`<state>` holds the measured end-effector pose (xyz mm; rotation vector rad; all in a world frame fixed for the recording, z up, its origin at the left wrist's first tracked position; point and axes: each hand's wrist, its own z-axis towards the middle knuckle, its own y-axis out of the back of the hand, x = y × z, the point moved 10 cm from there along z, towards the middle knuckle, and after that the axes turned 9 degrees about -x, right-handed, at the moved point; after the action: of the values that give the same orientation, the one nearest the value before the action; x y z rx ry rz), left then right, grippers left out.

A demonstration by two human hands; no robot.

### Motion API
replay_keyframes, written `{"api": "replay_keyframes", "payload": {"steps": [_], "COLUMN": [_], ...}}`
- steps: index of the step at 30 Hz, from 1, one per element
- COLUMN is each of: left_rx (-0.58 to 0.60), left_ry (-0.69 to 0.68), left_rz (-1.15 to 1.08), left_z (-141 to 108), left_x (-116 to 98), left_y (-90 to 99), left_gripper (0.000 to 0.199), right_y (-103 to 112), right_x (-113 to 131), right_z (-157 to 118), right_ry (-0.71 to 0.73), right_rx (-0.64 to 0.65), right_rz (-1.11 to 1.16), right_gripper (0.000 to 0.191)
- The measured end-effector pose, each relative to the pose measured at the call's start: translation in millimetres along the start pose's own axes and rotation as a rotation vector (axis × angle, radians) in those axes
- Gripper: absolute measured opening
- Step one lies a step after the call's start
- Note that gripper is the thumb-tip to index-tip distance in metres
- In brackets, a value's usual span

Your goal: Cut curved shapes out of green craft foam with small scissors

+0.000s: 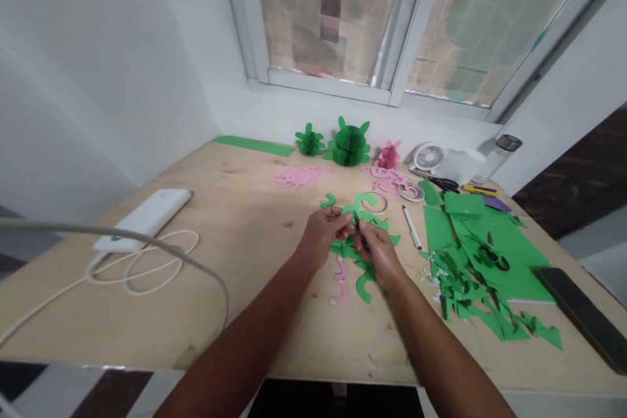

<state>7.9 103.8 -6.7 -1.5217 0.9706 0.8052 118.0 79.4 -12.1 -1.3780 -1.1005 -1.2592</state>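
Observation:
Near the middle of the wooden table, my left hand (321, 235) pinches a curved green paper piece (363, 201). My right hand (381, 249) is closed around small dark scissors (361, 232), whose blades point up and left at the paper between the hands. Under and around both hands lie more green paper pieces, among them a curved one (363, 289) below my right hand. A wavy pink strip (339, 281) rests on the table below my left hand. A small green curl (328, 200) is just above my left hand.
Green and pink paper figures (349, 144) stand along the wall. Pink cutouts (296, 176), a tape roll (410, 192) and a white pen (412, 227) lie about. Green scraps (460, 287) and a dark phone (580, 313) are right; a white power bank (147, 215) with cable is left.

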Motion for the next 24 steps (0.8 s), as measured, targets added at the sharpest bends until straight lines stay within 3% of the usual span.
{"api": "replay_keyframes", "payload": {"steps": [8,24], "left_rx": [0.061,0.007], "left_ry": [0.031,-0.016], "left_rz": [0.035,0.047], "left_z": [-3.7,2.6], "left_x": [-0.7,1.3], "left_y": [-3.2,3.3], "left_gripper": [0.015,0.014], "right_y": [0.8,-0.4], "right_x": [-2.1,-6.8], "right_z": [1.2,0.3], "right_ry": [0.005,-0.053], "right_rx": [-0.004,-0.012], "right_rz": [-0.025,0.002], "right_gripper": [0.053,0.053]}}
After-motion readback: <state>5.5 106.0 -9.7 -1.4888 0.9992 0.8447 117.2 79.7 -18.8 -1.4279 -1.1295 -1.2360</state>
